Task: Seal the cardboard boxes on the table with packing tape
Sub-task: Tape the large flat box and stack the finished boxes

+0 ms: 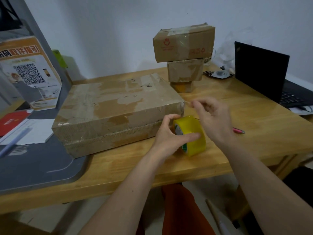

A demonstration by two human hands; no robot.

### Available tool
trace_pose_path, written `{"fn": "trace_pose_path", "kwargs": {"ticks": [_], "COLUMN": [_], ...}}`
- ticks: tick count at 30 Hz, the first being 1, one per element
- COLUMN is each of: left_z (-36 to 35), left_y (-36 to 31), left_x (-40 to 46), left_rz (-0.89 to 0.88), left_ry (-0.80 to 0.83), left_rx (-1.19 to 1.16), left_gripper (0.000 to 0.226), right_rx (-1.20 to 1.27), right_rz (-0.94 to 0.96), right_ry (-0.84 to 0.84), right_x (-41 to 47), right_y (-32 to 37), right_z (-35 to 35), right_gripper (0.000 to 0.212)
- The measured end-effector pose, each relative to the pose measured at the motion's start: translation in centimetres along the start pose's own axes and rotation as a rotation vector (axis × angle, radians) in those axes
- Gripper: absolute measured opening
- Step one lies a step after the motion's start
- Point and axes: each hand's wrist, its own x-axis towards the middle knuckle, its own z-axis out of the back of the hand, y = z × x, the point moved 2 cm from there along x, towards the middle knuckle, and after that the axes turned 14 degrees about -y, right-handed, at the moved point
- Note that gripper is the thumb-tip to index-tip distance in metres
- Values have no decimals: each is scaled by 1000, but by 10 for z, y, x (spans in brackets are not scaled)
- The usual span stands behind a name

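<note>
A large flat cardboard box [115, 112] lies on the wooden table [254, 119], its surface patched with old tape. At its right front corner my left hand [169, 133] grips a yellow roll of packing tape [191, 136], thumb across the roll's face. My right hand [215, 116] is just above the roll and pinches the clear tape end, pulled toward the box's corner. At the back, several smaller cardboard boxes stand stacked: a taped one [183, 43] on top, a narrower one [185, 70] under it.
A black laptop [264, 73] stands open at the right. A pink pen [238, 130] lies behind my right hand. On the left are a grey stand base [39, 160], a QR-code sign [28, 73], papers and a red booklet [11, 121]. Keys [218, 73] lie beside the stack.
</note>
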Motion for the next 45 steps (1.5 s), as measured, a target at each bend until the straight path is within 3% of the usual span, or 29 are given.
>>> {"fn": "trace_pose_path", "kwargs": {"ticks": [3,9,13,15,19,24,30,35,41,45], "left_z": [5,16,19,20,19,18,13,12,7,6], "left_y": [0,4,4,5,8,12,12,9,1,0], "left_x": [0,-2,-2,-3,-4,-5,-15,-16,-12,-10], "left_rz": [-38,-69,-113,-124,-151,-201,-513,-364,-394,-311], "left_ry": [13,26,44,49,51,39,-77,-1,9,-8], "left_rx": [29,33,46,36,0,19,393,257,195,259], "left_gripper": [67,66,67,68,71,67,78,82,83,110], "right_rx": [-73,-84,-128,-100,-19,-11,-91,2,-8,-42], "right_rz": [37,-62,-226,-284,-310,-267,-185,-320,-422,-392], "right_ry": [199,114,348,387,386,260,181,298,438,448], "right_x": [-16,-24,-22,-20,-19,-26,-28,-13,10,14], "right_y": [5,0,-1,2,3,-3,-2,-1,2,5], "right_z": [-11,-18,-23,-21,-15,-15,-12,-3,-4,-9], "right_gripper": [14,16,27,24,18,15,17,9,6,11]}}
